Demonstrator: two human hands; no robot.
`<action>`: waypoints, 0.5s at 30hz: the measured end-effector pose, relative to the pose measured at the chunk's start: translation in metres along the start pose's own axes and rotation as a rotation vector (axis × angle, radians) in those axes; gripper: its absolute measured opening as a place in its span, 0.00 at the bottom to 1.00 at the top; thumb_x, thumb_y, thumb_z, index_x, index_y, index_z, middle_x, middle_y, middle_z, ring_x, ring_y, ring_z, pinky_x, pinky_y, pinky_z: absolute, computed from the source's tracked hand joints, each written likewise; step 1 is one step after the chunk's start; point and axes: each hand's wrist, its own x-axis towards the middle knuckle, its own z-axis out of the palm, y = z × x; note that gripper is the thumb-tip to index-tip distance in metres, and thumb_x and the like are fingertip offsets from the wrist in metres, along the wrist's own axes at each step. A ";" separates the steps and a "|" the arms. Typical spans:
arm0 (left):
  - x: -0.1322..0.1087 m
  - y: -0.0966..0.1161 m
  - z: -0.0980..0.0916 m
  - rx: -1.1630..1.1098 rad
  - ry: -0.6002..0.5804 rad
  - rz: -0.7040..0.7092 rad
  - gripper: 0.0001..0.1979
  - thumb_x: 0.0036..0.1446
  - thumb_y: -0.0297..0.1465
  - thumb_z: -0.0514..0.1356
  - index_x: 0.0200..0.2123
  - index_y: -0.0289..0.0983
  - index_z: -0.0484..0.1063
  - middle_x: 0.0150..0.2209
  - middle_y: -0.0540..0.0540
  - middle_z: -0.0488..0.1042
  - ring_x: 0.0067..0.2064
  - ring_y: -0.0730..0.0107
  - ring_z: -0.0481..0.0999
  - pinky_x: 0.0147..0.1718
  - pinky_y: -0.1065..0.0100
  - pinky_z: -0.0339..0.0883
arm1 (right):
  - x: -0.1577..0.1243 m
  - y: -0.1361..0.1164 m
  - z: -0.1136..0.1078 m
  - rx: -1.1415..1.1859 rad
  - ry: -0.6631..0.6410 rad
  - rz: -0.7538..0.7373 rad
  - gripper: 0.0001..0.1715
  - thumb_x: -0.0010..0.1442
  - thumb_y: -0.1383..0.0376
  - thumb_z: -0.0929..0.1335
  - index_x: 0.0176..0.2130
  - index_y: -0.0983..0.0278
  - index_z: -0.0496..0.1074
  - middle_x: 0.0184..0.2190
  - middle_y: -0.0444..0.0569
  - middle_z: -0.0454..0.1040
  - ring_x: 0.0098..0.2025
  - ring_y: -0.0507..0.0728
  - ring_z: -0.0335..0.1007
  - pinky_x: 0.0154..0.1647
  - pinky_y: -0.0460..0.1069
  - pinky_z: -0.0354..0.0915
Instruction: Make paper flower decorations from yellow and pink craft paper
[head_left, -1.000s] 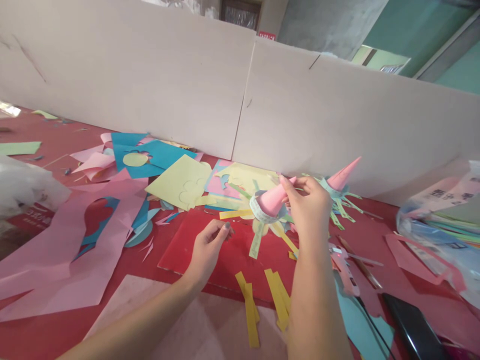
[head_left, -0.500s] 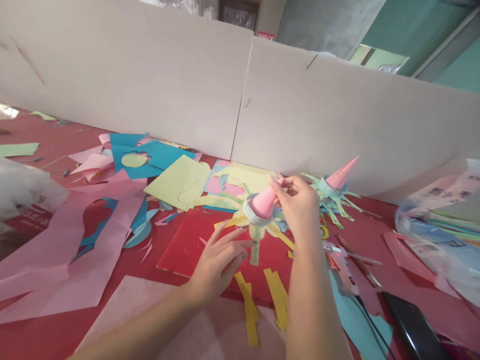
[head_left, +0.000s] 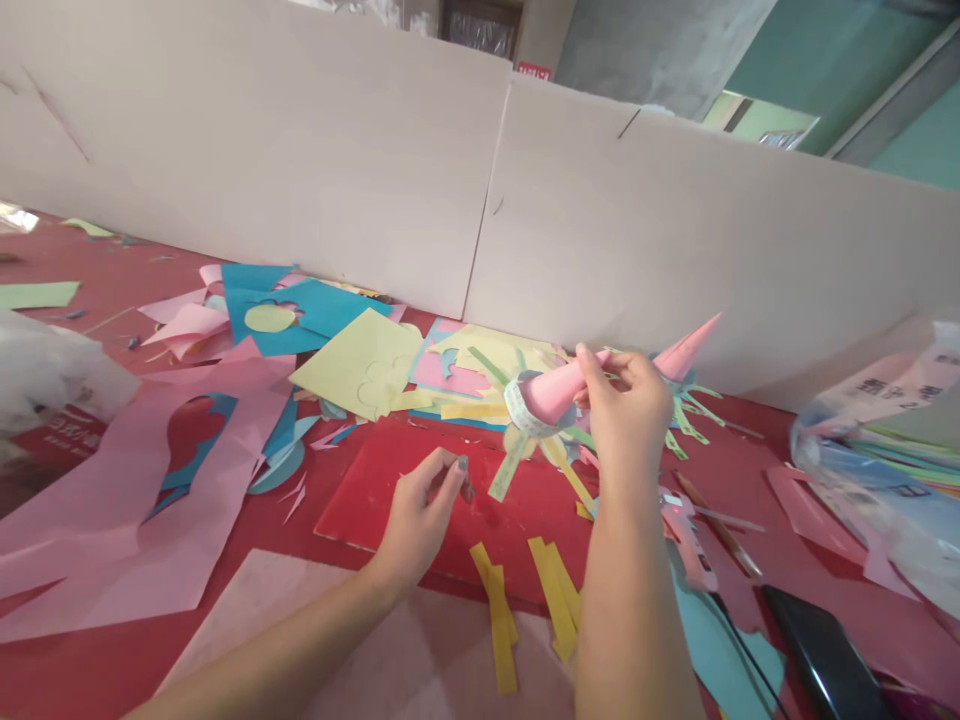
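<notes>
While the right hand (head_left: 626, 410) pinches the pink cone (head_left: 559, 390) near its tip, fingers closed round it, the cone hangs above the table (head_left: 112, 290) at centre, lying sideways with its wide end to the left. That end carries a pale patterned band (head_left: 520, 408) with green and yellow fringe strips (head_left: 504, 475) dangling from it. The left hand (head_left: 416, 515) sits lower and nearer, over the red sheet (head_left: 360, 500), thumb and forefinger pressed tip to tip. Whether anything is between them is too small to tell. Loose yellow strips (head_left: 499, 615) lie just near of the red sheet, between the two forearms. A second cone (head_left: 688, 345) with its own fringe stands just right of the right hand, against the cardboard wall (head_left: 337, 170). By the look of it, the step in hand is dressing the band with fringe. Adding another strip would call for steadying the cone and bringing the left fingers up to the band's edge without crushing the strips already hanging there.
</notes>
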 end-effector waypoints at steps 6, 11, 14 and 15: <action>0.007 -0.014 0.006 -0.074 -0.042 -0.223 0.16 0.59 0.38 0.50 0.22 0.37 0.55 0.19 0.55 0.58 0.23 0.77 0.59 0.25 0.73 0.55 | -0.002 -0.006 0.000 0.043 -0.035 0.034 0.16 0.51 0.53 0.68 0.26 0.62 0.67 0.15 0.40 0.66 0.17 0.52 0.64 0.26 0.49 0.62; 0.007 -0.009 0.004 -0.169 0.036 -0.247 0.13 0.57 0.44 0.52 0.33 0.39 0.60 0.17 0.58 0.54 0.20 0.77 0.55 0.21 0.75 0.53 | -0.008 -0.015 0.002 0.102 -0.152 0.075 0.15 0.51 0.53 0.68 0.26 0.62 0.67 0.13 0.39 0.66 0.16 0.51 0.64 0.25 0.48 0.63; 0.008 -0.004 0.002 -0.182 0.014 -0.255 0.18 0.55 0.45 0.52 0.41 0.38 0.62 0.17 0.58 0.52 0.20 0.77 0.53 0.19 0.75 0.51 | -0.010 -0.017 0.003 0.123 -0.215 0.049 0.15 0.51 0.53 0.68 0.27 0.62 0.67 0.14 0.39 0.67 0.17 0.51 0.64 0.26 0.48 0.63; 0.008 -0.003 0.002 -0.189 -0.011 -0.264 0.19 0.55 0.46 0.53 0.43 0.37 0.63 0.17 0.58 0.51 0.19 0.78 0.52 0.18 0.75 0.49 | -0.010 -0.017 0.004 0.123 -0.233 0.042 0.15 0.51 0.53 0.68 0.27 0.62 0.67 0.14 0.39 0.67 0.17 0.51 0.64 0.26 0.48 0.63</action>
